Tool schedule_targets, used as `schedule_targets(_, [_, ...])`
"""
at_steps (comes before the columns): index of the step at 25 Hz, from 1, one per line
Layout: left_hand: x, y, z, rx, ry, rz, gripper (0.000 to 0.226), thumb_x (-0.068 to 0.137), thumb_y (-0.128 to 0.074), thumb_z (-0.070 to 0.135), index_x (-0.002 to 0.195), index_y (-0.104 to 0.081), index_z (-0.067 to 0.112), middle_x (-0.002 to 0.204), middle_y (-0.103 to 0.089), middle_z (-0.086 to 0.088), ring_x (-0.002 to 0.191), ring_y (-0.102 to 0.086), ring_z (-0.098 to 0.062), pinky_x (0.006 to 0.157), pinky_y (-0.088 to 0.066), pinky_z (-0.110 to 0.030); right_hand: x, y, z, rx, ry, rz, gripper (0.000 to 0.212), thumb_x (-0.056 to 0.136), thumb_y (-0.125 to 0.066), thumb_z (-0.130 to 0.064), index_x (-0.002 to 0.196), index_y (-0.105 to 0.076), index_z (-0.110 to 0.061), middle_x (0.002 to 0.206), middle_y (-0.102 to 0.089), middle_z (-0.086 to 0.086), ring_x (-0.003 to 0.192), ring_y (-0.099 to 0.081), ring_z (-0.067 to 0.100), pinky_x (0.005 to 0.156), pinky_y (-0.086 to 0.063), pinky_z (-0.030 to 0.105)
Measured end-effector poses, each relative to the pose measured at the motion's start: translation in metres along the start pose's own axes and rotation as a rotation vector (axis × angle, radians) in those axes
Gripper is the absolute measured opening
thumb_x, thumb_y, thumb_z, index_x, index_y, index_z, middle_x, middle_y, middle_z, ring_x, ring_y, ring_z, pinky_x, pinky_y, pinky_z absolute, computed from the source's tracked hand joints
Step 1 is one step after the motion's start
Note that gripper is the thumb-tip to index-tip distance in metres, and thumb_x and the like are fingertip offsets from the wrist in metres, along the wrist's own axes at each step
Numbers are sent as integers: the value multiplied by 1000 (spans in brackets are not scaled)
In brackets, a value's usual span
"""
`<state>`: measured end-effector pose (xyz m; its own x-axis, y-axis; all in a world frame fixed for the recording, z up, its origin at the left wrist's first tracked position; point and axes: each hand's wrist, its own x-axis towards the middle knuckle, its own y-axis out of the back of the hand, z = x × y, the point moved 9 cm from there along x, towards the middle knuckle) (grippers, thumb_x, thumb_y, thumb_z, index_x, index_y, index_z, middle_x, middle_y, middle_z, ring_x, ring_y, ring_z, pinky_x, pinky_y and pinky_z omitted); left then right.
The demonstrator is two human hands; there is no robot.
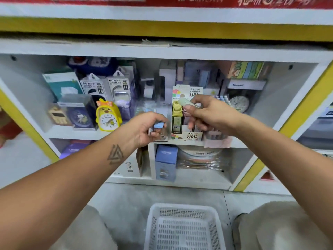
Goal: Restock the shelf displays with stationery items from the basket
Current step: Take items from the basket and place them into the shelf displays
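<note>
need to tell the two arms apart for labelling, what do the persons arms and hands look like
Both forearms are bare, with no sleeves, gloves, watch or rings visible. The left forearm carries a dark tattoo of interlocking triangles near the wrist. The right forearm shows no marking.

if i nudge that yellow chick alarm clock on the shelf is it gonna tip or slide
The yellow chick alarm clock stands upright, taller than wide, on what looks like a narrow base, so a push near the top would probably tip it. A low nudge might slide it on the smooth white shelf. It looks like plastic, probably light. The boxed clock close on its left could stop it.

white basket (183,210), yellow clock (108,118) — perhaps duck-patterned
</note>
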<state>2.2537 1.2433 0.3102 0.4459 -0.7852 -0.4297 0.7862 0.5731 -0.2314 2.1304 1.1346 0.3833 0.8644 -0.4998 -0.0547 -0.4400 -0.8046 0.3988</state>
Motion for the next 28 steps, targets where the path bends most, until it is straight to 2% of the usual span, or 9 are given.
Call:
schedule_targets(4, [13, 25, 26, -54, -43, 69, 14, 92, -54, 2, 80, -51, 9, 61, -54, -8, 33, -35, -8, 29, -20, -14, 30, -9, -9, 148, 14, 33, 14, 99, -60, -10, 102, -67, 2, 76, -66, 11, 53, -51, 13, 50, -41, 20])
schedule_targets(8, [21, 57, 55, -112, -72, 116, 12, 90, -55, 2, 81, -53, 9, 62, -56, -7, 41, -36, -9, 31, -21, -15, 48, -19, -11, 331, -9, -38, 16, 103, -45, 4, 115, -52, -4, 97, -73, 25, 77, -72, 24, 69, -58, 25])
schedule_targets(10, [23, 72, 60, -104, -47, 132, 16, 91, -53, 3, 77, -51, 10, 59, -56, -6, 44, -32, -9, 31, -20, -14, 56, -22, -11, 384, -9, -34, 13, 100, -50, 5, 109, -52, -5, 98, -72, 28, 84, -74, 29, 78, -61, 26])
schedule_targets(15, [24, 103, 69, -16, -36, 193, 20, 88, -54, 1, 70, -50, 9, 56, -54, -7, 46, -33, -12, 30, -19, -12, 79, -28, -9, 297, 26, 54, 8, 90, -67, 4, 97, -71, 1, 90, -75, 16, 90, -75, 25, 81, -59, 24])
schedule_targets(17, [22, 117, 75, 90, -78, 280, 18, 85, -56, -1, 71, -51, 8, 57, -54, -9, 46, -32, -14, 34, -19, -11, 88, -34, -15, 180, 70, 98, 4, 91, -69, -1, 94, -72, -2, 88, -75, 11, 86, -74, 21, 81, -57, 25])
schedule_targets(20, [18, 135, 79, 274, -123, 390, 17, 78, -62, -4, 78, -49, 8, 52, -51, -12, 35, -32, -15, 39, -21, -13, 106, -41, -33, -269, 140, 182, 18, 91, -71, -5, 108, -70, -11, 96, -73, 4, 89, -72, 16, 87, -55, 29])
schedule_targets(23, [16, 146, 82, 438, -148, 461, 22, 71, -67, -5, 80, -50, 6, 50, -51, -12, 30, -32, -13, 40, -27, -13, 129, -51, -60, -655, 245, 270, 24, 86, -77, -11, 108, -72, -21, 95, -69, 0, 86, -64, 16, 76, -49, 22])
schedule_targets(25, [16, 150, 82, 460, -150, 463, 23, 70, -68, -5, 81, -50, 6, 53, -50, -13, 28, -32, -13, 40, -28, -14, 148, -60, -67, -716, 272, 284, 22, 87, -77, -12, 107, -76, -21, 97, -70, 3, 86, -63, 16, 74, -47, 17])
schedule_targets(28, [18, 160, 83, 405, -138, 444, 24, 70, -67, -6, 84, -51, 5, 59, -53, -16, 36, -33, -14, 42, -26, -15, 176, -75, -60, -736, 243, 271, 25, 95, -62, -8, 115, -75, -18, 112, -71, 10, 98, -68, 25, 95, -54, 31])
